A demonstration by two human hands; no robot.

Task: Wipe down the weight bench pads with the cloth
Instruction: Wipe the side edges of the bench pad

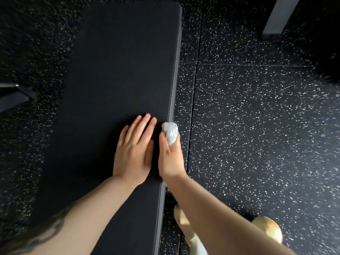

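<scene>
Black speckled floor [257,126] lies all around the long dark surface [119,61]. Right-hand fingers [177,142] curl round a small white cloth [170,132] and hold it at the right edge of the pad, likely to rub the side. Just beside it, the left hand [134,150] lies flat with straight fingers, maybe to lean on. A gray post [276,17] stands well apart. Nothing blocks the pad.

A crumpled white cloth [170,133] sits at the right edge of the long black bench pad [117,70].
</scene>
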